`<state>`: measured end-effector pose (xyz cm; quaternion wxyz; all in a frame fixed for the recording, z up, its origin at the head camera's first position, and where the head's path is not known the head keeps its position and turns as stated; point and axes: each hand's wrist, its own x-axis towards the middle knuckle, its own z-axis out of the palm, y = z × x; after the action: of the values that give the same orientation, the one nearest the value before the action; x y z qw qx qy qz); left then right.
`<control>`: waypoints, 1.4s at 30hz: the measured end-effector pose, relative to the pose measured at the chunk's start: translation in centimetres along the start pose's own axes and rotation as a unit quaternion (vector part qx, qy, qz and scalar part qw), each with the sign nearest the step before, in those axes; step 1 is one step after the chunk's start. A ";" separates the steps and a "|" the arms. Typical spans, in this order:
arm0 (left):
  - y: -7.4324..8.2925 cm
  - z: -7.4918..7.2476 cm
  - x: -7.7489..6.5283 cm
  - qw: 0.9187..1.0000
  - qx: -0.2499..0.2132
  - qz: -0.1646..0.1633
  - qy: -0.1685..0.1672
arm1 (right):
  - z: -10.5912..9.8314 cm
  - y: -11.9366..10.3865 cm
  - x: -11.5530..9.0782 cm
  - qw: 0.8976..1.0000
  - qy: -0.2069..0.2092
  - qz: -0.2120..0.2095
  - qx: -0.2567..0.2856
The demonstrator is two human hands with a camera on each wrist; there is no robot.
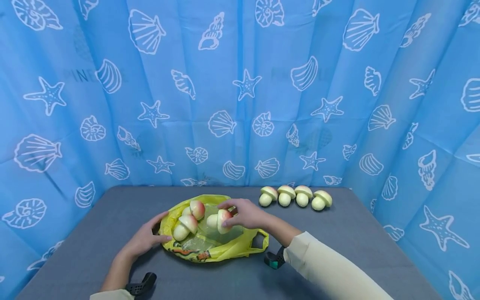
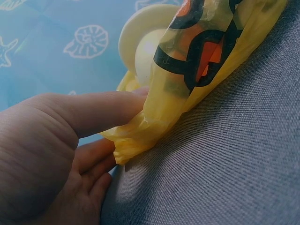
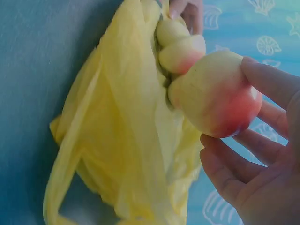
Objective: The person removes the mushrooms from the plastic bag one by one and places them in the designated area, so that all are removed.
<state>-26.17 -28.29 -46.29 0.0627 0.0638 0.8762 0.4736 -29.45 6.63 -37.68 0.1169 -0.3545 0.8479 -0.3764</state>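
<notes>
Two mushrooms lie in the yellow bag, left grip clasping it, right grip holding another.

A: Bag position?
B: On table, left hand at its left rim, right hand at its right side.
A: Mushrooms?
B: Front mushroom and rear mushroom in bag, left part. Held mushroom in right hand, right of both. Row of four: table's back edge, behind and right of bag.
A: Curtain?
B: Behind table.
</notes>
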 end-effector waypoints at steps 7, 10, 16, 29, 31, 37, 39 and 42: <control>-0.2 0.1 0.1 1.000 0.004 -0.002 0.002 | -2.2 0.7 -1.4 0.999 0.032 -0.009 0.010; -0.2 0.1 0.1 1.000 0.002 -0.002 0.001 | -3.0 1.2 -2.0 0.999 0.050 -0.002 0.009; -0.1 0.0 0.2 1.000 0.001 -0.002 0.000 | -4.2 2.7 -3.5 0.997 0.078 0.017 0.016; -0.4 0.1 0.2 1.000 0.010 0.000 0.005 | -6.0 6.3 -6.6 0.994 0.109 0.010 -0.025; -0.5 0.1 0.3 1.000 0.013 0.004 0.007 | -6.1 6.9 -6.9 0.994 0.109 0.012 -0.017; -0.4 0.1 0.3 1.000 0.016 0.013 0.006 | -6.4 8.1 -7.5 0.993 0.118 0.025 -0.020; -0.4 0.0 0.3 1.000 0.013 0.014 0.005 | -6.5 8.4 -7.6 0.992 0.121 0.032 -0.025; -0.4 0.0 0.3 1.000 0.012 0.015 0.005 | -6.6 8.7 -7.8 0.990 0.123 0.046 -0.041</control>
<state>-26.46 -28.49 -46.63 0.0505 0.0751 0.8808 0.4647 -31.37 19.67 -39.96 0.0139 -0.2705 0.8858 -0.3768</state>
